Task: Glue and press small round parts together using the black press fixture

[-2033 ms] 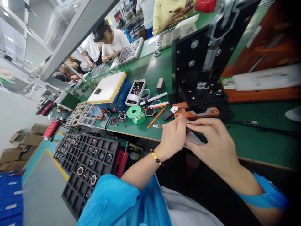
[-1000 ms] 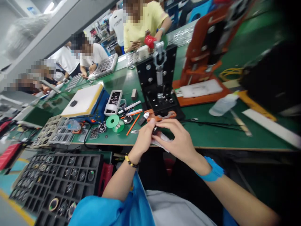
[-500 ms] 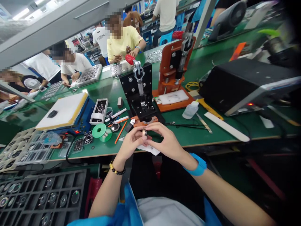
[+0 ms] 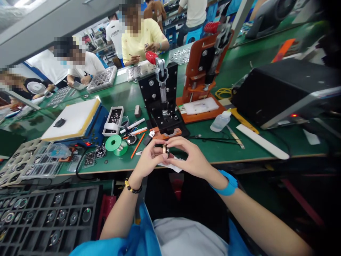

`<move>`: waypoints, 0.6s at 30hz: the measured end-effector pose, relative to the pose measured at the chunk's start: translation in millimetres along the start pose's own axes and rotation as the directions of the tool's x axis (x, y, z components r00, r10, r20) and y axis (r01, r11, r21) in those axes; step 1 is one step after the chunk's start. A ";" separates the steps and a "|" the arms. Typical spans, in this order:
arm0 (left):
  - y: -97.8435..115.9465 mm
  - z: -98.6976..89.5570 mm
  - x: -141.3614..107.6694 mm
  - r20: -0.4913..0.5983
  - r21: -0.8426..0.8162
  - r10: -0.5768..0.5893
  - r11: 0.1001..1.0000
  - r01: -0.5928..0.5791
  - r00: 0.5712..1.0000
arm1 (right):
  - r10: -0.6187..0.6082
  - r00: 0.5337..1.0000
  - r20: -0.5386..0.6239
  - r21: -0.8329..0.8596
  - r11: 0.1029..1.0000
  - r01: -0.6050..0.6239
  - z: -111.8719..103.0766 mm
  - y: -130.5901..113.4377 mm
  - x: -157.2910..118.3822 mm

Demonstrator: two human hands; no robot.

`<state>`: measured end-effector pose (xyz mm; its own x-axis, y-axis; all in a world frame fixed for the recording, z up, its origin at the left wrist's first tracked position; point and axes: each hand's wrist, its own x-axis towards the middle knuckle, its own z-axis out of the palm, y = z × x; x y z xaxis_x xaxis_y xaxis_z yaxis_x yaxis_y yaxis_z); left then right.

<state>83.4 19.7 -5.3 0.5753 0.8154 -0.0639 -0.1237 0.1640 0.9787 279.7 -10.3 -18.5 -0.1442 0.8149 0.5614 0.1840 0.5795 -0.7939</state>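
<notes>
Just above the bench's front edge, my left hand and my right hand meet around a small round watch case with a gold and black rim. It stands on edge between the fingertips, and the fingers hide part of it. The left fingers are curled around one side; the right thumb and fingers pinch the other. Beneath the hands lies a white cloth or paper. Straight ahead is a black toggle press with a red handle and an orange clamp piece at its foot.
An orange press, a squeeze bottle, tweezers and a black box stand right. Left are a solder spool, a white-topped blue box and a black tray of round parts. Co-workers sit across the bench.
The view has tilted down and shifted slightly, so the bench things appear a little displaced. Both hands keep the watch case between them, with slightly more of its gold rim showing.
</notes>
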 end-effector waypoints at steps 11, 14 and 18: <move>0.5 -4.4 1.0 0.085 0.025 -0.001 1.000 -0.002 0.996 | 0.012 0.999 0.042 0.026 1.000 -0.013 -0.9 -0.2 0.7; 2.5 -4.3 0.2 0.115 0.007 0.027 1.000 -0.028 0.993 | 0.031 0.999 0.031 0.044 0.999 -0.032 -1.1 -0.9 0.5; 5.8 -1.6 -1.5 0.104 0.010 0.029 0.999 -0.030 0.994 | 0.053 0.998 0.023 0.074 0.996 -0.055 -1.0 -1.3 0.2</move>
<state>80.5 20.3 0.2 0.6527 0.7575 -0.0146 -0.1331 0.1336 0.9821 280.4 -10.9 -17.2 -0.1564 0.8440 0.5130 0.1194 0.5318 -0.8384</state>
